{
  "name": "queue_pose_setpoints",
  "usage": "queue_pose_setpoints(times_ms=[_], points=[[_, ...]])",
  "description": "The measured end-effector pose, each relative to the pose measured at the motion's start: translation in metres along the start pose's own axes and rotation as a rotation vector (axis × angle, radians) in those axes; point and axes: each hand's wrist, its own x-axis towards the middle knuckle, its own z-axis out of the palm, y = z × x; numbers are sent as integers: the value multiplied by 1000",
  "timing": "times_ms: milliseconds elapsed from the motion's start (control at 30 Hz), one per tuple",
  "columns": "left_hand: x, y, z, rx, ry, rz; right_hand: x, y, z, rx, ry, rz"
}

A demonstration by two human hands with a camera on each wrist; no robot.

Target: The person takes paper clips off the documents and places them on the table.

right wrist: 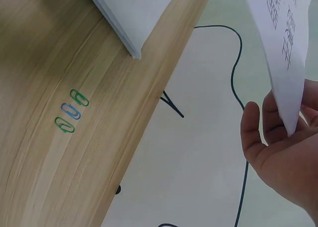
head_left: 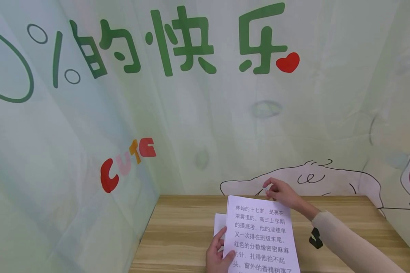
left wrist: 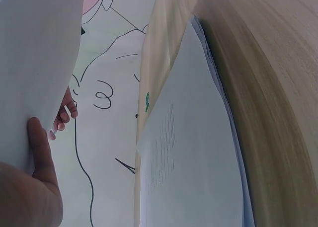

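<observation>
My left hand (head_left: pixel 218 254) grips the left edge of a few printed sheets (head_left: pixel 259 235), held up and tilted so the large text faces me. At the top edge of these sheets, my right hand (head_left: pixel 280 192) pinches a small pale paper clip (head_left: pixel 267 189) between thumb and fingertips. In the right wrist view a corner of the sheets (right wrist: pixel 288 63) overlaps the right hand (right wrist: pixel 283 152) and the clip is hidden. A second stack of paper (left wrist: pixel 198 137) lies on the table below, partly covered by the held sheets in the head view.
On the wood-grain table (head_left: pixel 177 227), a green paper clip (right wrist: pixel 79 98), a blue paper clip (right wrist: pixel 70 111) and another green paper clip (right wrist: pixel 64 125) lie in a row near the back edge. A printed curtain (head_left: pixel 198 125) hangs behind. Something black (head_left: pixel 316 238) shows beside the right sleeve.
</observation>
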Motion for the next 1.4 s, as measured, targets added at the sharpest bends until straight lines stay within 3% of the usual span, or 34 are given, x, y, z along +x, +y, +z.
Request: queue_pose_setpoints(times_ms=[633,867,1400], points=[[0,1,0,-6,4,1,-13,20,-15,-13,22,50],[1,3,-3,18,18,-49,-18,24,-20,-12,24,51],[-1,1,-4,5,16,-11,-27,44,-29,-25,15,72]])
